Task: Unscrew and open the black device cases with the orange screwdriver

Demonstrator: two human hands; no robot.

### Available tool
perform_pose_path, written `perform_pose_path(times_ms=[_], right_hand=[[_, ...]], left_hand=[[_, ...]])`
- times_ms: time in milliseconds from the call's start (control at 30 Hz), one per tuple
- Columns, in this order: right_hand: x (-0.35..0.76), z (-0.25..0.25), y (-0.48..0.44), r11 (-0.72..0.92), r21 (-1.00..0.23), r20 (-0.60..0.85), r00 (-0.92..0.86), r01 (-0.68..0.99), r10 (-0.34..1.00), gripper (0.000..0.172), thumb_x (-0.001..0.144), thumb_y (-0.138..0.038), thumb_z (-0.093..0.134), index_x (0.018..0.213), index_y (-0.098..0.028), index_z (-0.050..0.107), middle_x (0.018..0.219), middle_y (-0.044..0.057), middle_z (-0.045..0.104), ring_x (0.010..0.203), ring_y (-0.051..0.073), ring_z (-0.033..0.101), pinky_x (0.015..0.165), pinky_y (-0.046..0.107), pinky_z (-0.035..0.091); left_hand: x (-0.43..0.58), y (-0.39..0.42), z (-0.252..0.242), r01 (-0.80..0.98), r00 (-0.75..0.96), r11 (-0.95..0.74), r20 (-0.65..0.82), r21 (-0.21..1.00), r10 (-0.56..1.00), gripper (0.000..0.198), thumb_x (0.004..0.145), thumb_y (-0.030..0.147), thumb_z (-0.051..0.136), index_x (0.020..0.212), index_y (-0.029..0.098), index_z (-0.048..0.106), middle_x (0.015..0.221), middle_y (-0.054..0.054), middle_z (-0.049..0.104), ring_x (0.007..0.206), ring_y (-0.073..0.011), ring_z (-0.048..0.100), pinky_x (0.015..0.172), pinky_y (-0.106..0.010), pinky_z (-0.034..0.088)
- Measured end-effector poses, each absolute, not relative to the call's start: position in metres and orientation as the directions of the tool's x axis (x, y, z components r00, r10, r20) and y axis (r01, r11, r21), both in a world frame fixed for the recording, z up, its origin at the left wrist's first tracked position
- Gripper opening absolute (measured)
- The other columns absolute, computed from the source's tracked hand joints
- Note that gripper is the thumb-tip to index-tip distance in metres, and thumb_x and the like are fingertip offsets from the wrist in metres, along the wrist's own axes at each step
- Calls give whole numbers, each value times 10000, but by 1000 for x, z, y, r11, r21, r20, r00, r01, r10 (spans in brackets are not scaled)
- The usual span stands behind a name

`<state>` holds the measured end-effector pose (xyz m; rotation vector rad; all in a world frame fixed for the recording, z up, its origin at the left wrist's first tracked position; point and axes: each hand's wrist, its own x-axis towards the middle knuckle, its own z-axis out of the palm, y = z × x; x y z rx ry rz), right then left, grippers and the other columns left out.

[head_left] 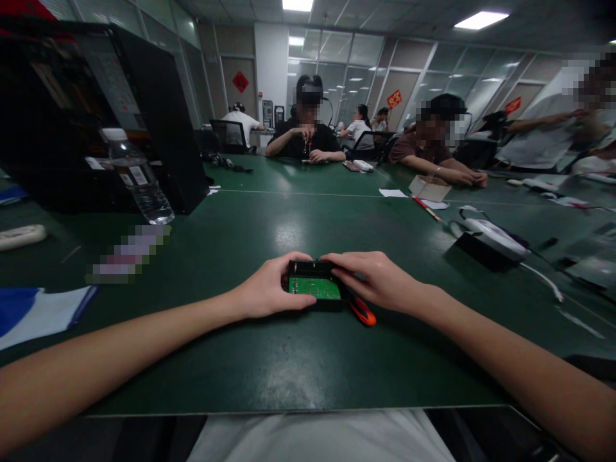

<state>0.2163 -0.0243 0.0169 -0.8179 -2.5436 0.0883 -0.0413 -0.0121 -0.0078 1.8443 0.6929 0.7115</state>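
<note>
A small black case [328, 305] with a green circuit board [315, 288] inside sits on the green table [283, 359] in front of me. My left hand [274, 285] grips the case's left side, its thumb along the near edge and its fingers behind. At the case's back right corner, my right hand [368, 276] has its fingertips pressed on the rim, fingers close together. An orange-handled tool [363, 312] lies by the case's right side, under my right hand; its other end is hidden.
A plastic bottle [139, 176] stands at the left beside a large black box [158, 122]. At the right are a power strip [495, 237] with cables and a small cardboard box [429, 188]. Several people sit beyond the table.
</note>
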Motion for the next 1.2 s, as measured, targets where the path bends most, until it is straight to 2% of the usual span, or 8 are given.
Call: perform_pose_path(times_ms=[367, 633, 700, 867, 933, 1033, 1133, 1200], right_hand=[[218, 16, -25, 835, -178, 396, -739, 520, 545, 319, 1045, -238, 426, 1302, -142, 587, 986, 101, 734, 816, 174, 700, 727, 268, 541], [218, 15, -24, 828, -200, 403, -726, 525, 557, 337, 1042, -242, 427, 1329, -151, 578, 1056, 117, 745, 886, 195, 723, 786, 297, 565], [217, 15, -24, 819, -215, 397, -719, 532, 571, 343, 1038, -241, 433, 1338, -161, 579, 1070, 114, 748, 905, 196, 728, 803, 298, 569], [215, 15, -26, 795, -262, 359, -709, 547, 607, 368, 1043, -272, 429, 1377, -185, 554, 1140, 114, 735, 976, 209, 722, 874, 328, 565], [215, 14, -27, 772, -277, 338, -694, 572, 635, 466, 1040, -339, 455, 1476, -177, 445, 1097, 121, 728, 936, 224, 714, 852, 360, 569], [216, 9, -27, 757, -292, 354, -669, 585, 654, 813, 968, -533, 564, 1588, -147, 206, 1015, 120, 697, 846, 246, 681, 776, 400, 573], [213, 2, -29, 782, -277, 405, -671, 558, 622, 1114, 837, -695, 653, 1611, -153, 63, 1127, 163, 664, 925, 288, 668, 820, 459, 565], [207, -2, -32, 798, -270, 416, -682, 538, 601, 1173, 813, -694, 682, 1613, -165, 6, 1193, 180, 654, 1003, 310, 664, 881, 487, 549]], left_hand=[[-40, -14, -5, 195, 643, -374, 170, 907, 747, 497, 744, 288, 836, 1171, 166, 612, 1029, -39, 709, 957, -222, 690, 852, -339, 545], [-42, -12, -7, 167, 662, -383, 185, 908, 726, 536, 750, 279, 836, 1217, 156, 603, 1117, -72, 713, 1047, -247, 684, 926, -360, 531], [-42, -12, -7, 155, 657, -383, 194, 911, 728, 495, 786, 299, 808, 1217, 151, 613, 1121, -73, 712, 1045, -241, 682, 923, -349, 528], [-40, -8, -8, 126, 584, -328, 197, 936, 787, 284, 941, 345, 614, 1112, 130, 685, 975, -56, 724, 904, -195, 679, 801, -295, 526], [-40, -6, -9, 64, 557, -277, 196, 959, 807, 271, 934, 353, 625, 1070, 129, 693, 965, -54, 733, 919, -198, 687, 831, -299, 529], [-40, -3, -11, -36, 502, -182, 175, 983, 847, 294, 895, 391, 681, 1025, 128, 688, 975, -62, 744, 896, -206, 709, 845, -320, 545], [-41, -1, -11, -90, 426, -125, 151, 988, 892, 330, 867, 415, 716, 1017, 123, 679, 938, -67, 747, 793, -190, 716, 736, -286, 540], [-42, 1, -11, -120, 373, -112, 149, 986, 916, 323, 858, 413, 726, 987, 121, 674, 843, -55, 737, 721, -169, 700, 651, -248, 503]])
